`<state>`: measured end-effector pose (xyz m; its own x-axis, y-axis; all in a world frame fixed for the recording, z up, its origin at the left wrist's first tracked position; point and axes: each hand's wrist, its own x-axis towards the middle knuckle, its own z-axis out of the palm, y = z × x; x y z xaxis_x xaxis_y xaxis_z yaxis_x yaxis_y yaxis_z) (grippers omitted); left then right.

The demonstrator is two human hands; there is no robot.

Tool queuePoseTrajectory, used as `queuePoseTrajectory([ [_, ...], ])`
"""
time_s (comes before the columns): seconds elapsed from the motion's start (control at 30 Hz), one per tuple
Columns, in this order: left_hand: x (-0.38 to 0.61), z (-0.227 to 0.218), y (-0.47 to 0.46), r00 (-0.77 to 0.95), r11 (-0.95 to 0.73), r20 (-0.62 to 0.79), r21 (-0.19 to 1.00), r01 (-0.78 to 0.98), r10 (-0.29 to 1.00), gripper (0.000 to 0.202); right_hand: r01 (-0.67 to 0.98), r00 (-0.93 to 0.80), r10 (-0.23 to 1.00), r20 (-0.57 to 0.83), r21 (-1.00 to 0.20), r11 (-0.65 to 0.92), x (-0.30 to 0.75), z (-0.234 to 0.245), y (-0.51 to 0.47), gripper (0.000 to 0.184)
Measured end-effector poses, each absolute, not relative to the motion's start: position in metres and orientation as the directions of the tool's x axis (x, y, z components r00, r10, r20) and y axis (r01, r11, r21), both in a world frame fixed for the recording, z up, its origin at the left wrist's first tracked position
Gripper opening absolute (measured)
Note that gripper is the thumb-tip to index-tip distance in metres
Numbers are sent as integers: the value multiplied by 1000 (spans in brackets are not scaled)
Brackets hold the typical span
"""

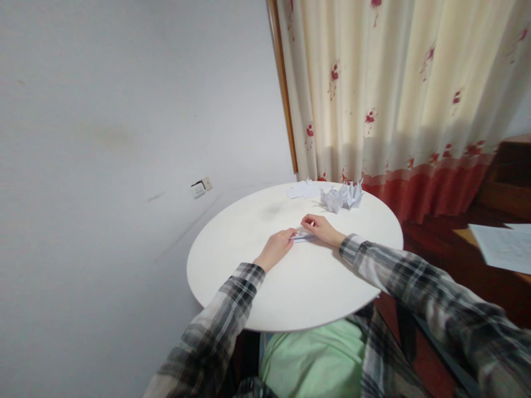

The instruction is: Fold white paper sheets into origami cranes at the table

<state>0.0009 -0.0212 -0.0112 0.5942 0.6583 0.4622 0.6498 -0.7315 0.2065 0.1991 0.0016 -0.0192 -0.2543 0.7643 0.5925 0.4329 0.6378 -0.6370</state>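
Note:
A narrow folded strip of white paper lies on the round white table. My left hand rests on its left end with curled fingers pressing it down. At the strip's right end my right hand has its fingertips bent and pinched on the paper's far edge. Both hands touch the paper and almost meet over it. Plaid sleeves cover both forearms.
Several folded white paper figures and flat paper sheets sit at the table's far edge. A flowered curtain hangs behind. At the right, a printed sheet lies on dark wooden furniture. A wall socket is at left.

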Motion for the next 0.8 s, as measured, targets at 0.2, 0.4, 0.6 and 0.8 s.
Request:
queuePoseTrajectory([
  [0.2,-2,-12,-18,487,-690,540,272,671,686,23,524,108,733,672,-665,533,209,-25,13,16],
  [0.4,-3,-12,-15,295,-603,623,366,709,724,17,483,251,742,621,-745,460,209,-27,17,17],
  [0.6,1,-4,-16,196,-602,689,415,682,697,13,348,-71,832,550,-768,537,190,-17,0,20],
  [0.8,15,8,-25,167,-616,720,423,665,674,10,335,-106,805,584,-742,581,170,-2,-16,29],
])
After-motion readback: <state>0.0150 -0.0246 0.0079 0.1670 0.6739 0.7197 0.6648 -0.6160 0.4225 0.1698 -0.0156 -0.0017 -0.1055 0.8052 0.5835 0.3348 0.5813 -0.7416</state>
